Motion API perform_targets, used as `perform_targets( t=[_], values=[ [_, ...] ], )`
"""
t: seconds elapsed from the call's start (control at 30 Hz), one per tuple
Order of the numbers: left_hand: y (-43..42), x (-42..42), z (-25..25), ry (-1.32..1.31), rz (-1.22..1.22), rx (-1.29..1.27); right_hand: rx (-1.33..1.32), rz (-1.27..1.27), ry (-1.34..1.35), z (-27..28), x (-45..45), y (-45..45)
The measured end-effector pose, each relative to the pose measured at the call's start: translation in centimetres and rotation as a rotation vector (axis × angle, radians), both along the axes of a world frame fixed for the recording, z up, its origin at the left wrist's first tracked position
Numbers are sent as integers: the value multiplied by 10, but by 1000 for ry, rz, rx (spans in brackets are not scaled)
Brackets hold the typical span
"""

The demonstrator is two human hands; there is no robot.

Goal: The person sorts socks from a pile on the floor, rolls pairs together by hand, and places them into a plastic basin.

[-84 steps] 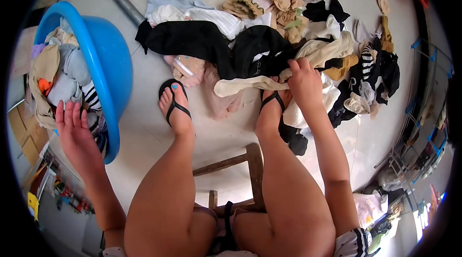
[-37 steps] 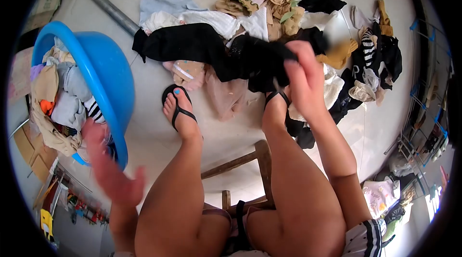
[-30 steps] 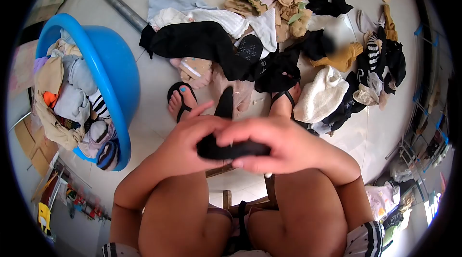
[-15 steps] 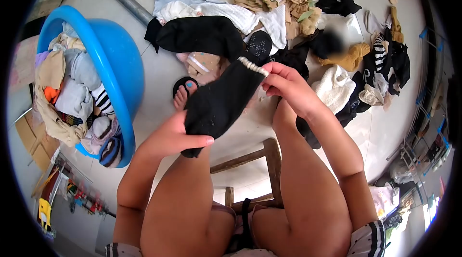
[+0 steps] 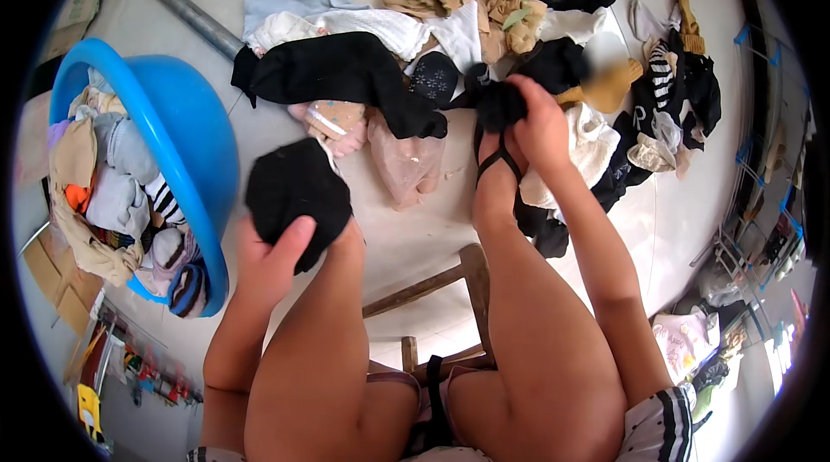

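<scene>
My left hand (image 5: 270, 259) is closed on a black sock (image 5: 298, 190), held bunched up above my left foot, with the thumb pressed across it. Farther forward, my right hand (image 5: 545, 129) grips another bunched black sock (image 5: 500, 106) just over my right foot; its fingertips are partly hidden. A black sock with a patterned sole (image 5: 434, 79) lies close to that hand. Left of it, a long black sock (image 5: 333, 73) stretches across the pile. A sheer pinkish sock (image 5: 406, 155) rests on the floor between my feet.
A blue basin (image 5: 194, 116) full of mixed socks stands tilted at my left. Several beige, white and black socks are spread over the tiled floor (image 5: 415, 263). A metal pole (image 5: 186, 8) lies at the back left. A wooden stool leg (image 5: 475, 289) shows between my legs.
My hands have come apart. The left has drawn back leftward with the black sock, now bunched; the right has let it go, reached forward and taken hold of another black sock.
</scene>
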State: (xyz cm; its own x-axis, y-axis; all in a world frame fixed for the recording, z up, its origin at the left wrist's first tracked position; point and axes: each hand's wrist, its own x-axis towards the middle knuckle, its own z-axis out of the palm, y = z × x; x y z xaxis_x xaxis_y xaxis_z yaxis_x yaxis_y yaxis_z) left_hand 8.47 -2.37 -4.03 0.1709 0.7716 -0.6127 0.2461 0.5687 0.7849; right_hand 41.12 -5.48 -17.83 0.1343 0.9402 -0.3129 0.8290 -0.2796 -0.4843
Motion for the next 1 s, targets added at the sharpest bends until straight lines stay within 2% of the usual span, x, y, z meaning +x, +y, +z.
perform_targets(
  t=[0.03, 0.07, 0.1, 0.13, 0.2, 0.23, 0.3, 0.33, 0.37, 0.43, 0.47, 0.5, 0.57, 0.6, 0.63, 0.7, 0.73, 0.8, 0.9, 0.93, 1.0],
  values=[
    [1, 0, 2, 15, 57, 73, 47, -148, 146, 5, 5, 5],
    [5, -1, 8, -8, 68, 37, 33, -262, 309, 9, 12, 10],
    [5, -1, 4, -3, 118, 114, -86, -506, 613, 8, 19, 15],
    [4, 2, 6, -40, 206, 95, -83, -590, 838, 14, 29, 17],
    [4, 5, 5, -114, 227, 113, -90, -759, 1230, 38, 41, 24],
    [5, 7, 5, -151, 237, 121, -100, -743, 1528, 41, 54, 21],
    [14, 21, 7, -294, 123, 159, -33, -829, 1735, 52, 59, 23],
    [20, 31, 9, -329, 103, 167, -4, -1023, 1634, 68, 47, 31],
    [26, 42, 10, -364, 84, 175, -72, -572, 2201, 33, 78, 16],
    [39, 54, -3, -650, 68, 151, 125, -973, 1981, 58, 64, 22],
    [39, 57, -7, -595, 98, 82, 191, -929, 2072, 63, 68, 20],
    [38, 62, -12, -539, 124, 14, 210, -793, 2073, 70, 71, 19],
    [31, 72, -18, -508, 175, -236, 209, -745, 2050, 81, 84, 13],
    [24, 78, -22, -519, 172, -254, 218, -914, 1865, 92, 87, 5],
    [18, 85, -26, -537, 156, -275, 198, -1002, 1534, 109, 87, -2],
    [6, 90, -27, -489, -22, -275, 181, -1132, 1187, 125, 104, -46],
    [6, 90, -26, -491, -70, -282, 212, -1149, 1090, 127, 117, -79],
    [10, 93, -20, -480, -112, -268, 94, -1263, 843, 142, 126, -139],
    [25, 108, -18, -518, -33, -142, -31, -1466, 799, 138, 132, -209],
    [31, 111, -28, -537, -86, -132, 9, -1516, 820, 123, 132, -220],
    [30, 112, -55, -330, -73, -63, 112, -1607, 760, 86, 127, -229]
  ],
)
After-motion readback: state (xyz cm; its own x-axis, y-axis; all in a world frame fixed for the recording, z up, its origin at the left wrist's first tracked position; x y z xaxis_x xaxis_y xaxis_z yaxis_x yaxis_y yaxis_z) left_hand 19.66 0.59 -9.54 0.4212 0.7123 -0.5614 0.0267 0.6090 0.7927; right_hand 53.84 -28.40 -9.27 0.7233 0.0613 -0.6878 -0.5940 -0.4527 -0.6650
